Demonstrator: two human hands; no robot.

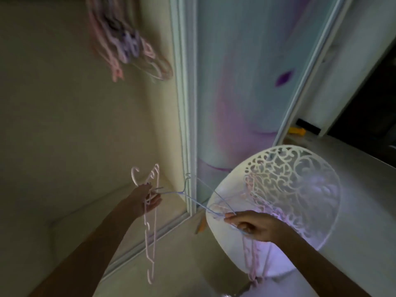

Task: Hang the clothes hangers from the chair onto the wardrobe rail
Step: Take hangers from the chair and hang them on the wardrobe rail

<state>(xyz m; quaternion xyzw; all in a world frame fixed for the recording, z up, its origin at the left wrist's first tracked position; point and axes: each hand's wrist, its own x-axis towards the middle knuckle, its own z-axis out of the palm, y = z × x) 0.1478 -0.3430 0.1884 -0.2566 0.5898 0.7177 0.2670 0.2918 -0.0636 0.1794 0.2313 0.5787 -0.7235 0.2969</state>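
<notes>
My left hand [147,201] grips pink hangers [150,239] by their necks; their hooks stick up and their bodies hang down. My right hand [252,226] holds a thin bluish wire hanger [192,197] that stretches toward my left hand, with more pink hangers [254,260] dangling below it. The white chair [300,189] with an ornate cut-out back stands under my right hand, more pink hangers draped on it. Several pink and purple hangers [126,46] hang blurred at the upper left inside the wardrobe; the rail itself is out of sight.
The open wardrobe's beige interior [64,125] fills the left. A sliding door [246,82] with a blue and purple pattern stands behind the chair, its track [150,239] running along the floor. A yellow object [296,131] lies on the floor at right.
</notes>
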